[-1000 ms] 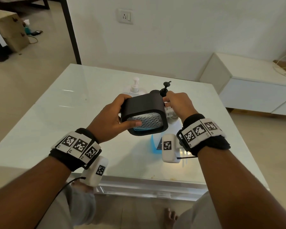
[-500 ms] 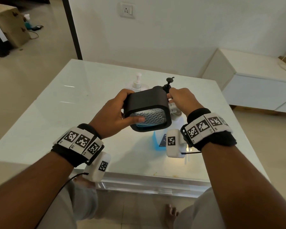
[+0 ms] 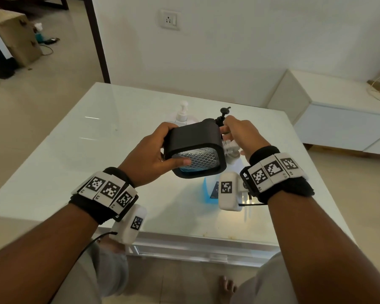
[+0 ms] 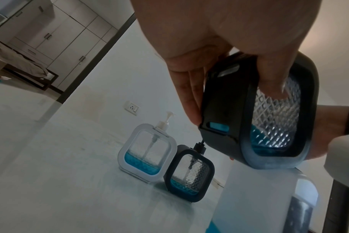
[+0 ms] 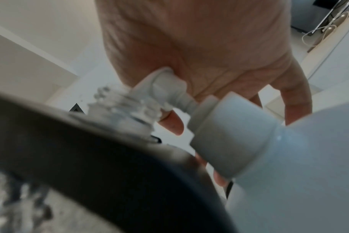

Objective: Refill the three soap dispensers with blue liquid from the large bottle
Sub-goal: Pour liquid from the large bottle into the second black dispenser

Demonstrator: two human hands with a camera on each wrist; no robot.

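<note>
My left hand (image 3: 173, 148) grips a black-framed dispenser (image 3: 193, 137) with a little blue liquid, tilted above the table, thumb on its glass face (image 4: 277, 110). Its open clear neck (image 5: 121, 107) meets the nozzle of the large bottle's white pump head (image 5: 165, 82). My right hand (image 3: 235, 137) lies over that pump head, palm on top, fingers curled down round it. The large white bottle (image 3: 208, 191) stands below, mostly hidden by my wrist. A white-framed dispenser (image 4: 147, 151) and a second black one (image 4: 189, 173), both low on blue liquid, stand behind.
The glass-topped table (image 3: 97, 150) ends close to my knees. A low white cabinet (image 3: 338, 119) stands to the right by the wall. A cardboard box (image 3: 15, 34) sits on the floor far left.
Both hands keep the same holds. The tilted dispenser and my right hand have shifted only slightly in the view; the neck stays at the pump nozzle.
</note>
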